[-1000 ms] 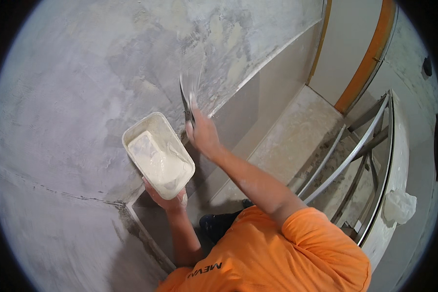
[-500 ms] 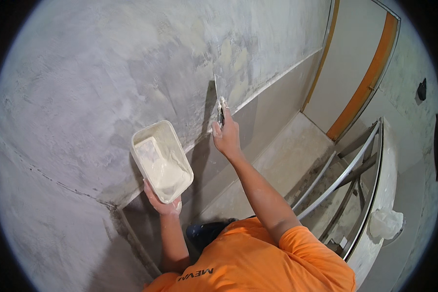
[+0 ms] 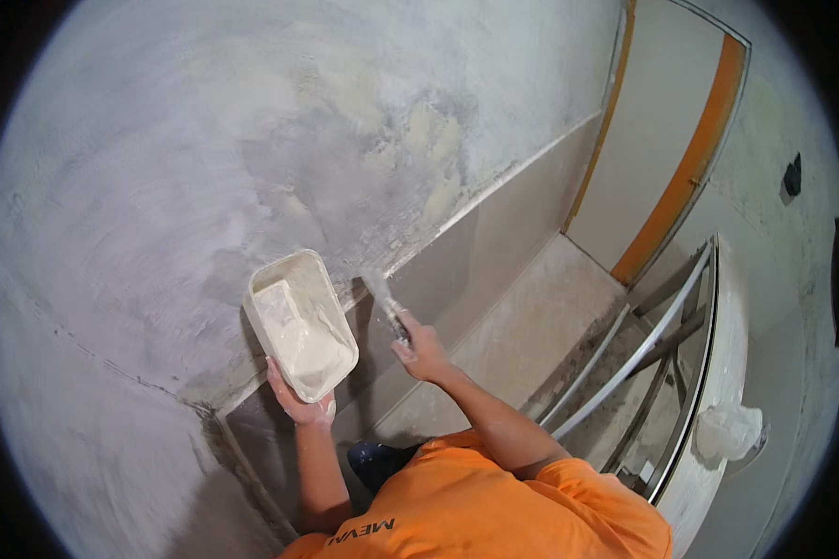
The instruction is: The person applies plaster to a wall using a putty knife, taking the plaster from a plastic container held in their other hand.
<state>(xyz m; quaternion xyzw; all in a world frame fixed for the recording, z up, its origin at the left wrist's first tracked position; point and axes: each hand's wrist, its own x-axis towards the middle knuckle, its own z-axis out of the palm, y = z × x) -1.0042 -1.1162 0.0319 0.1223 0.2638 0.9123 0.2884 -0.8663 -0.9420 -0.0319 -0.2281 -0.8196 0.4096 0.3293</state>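
My left hand (image 3: 300, 402), smeared with white, grips the lower end of a cream plastic tub (image 3: 347, 337) and holds it tilted before the wall. Wet off-white plaster (image 3: 313, 356) lies inside, and a pale flat rectangular piece (image 3: 275, 309) coated in it leans at the left side. My right hand (image 3: 422, 352) is closed round the handle of a putty knife (image 3: 379, 289). Its blade, blurred by motion, is just right of the tub, by the ledge above the grey panelling. Whether the blade touches the wall I cannot tell.
The wall (image 3: 177, 140) ahead carries patchy grey and cream plaster above grey lower panelling (image 3: 503, 228). At the far right stands a white door (image 3: 648, 121) with an orange strip. Metal railing (image 3: 639, 359) runs along my right, with a crumpled plastic bag (image 3: 728, 430) on its ledge.
My right hand has brought the putty knife off the patchy wall area, down and left toward the tub. The tub stays in my left hand, and the whole view has shifted slightly.
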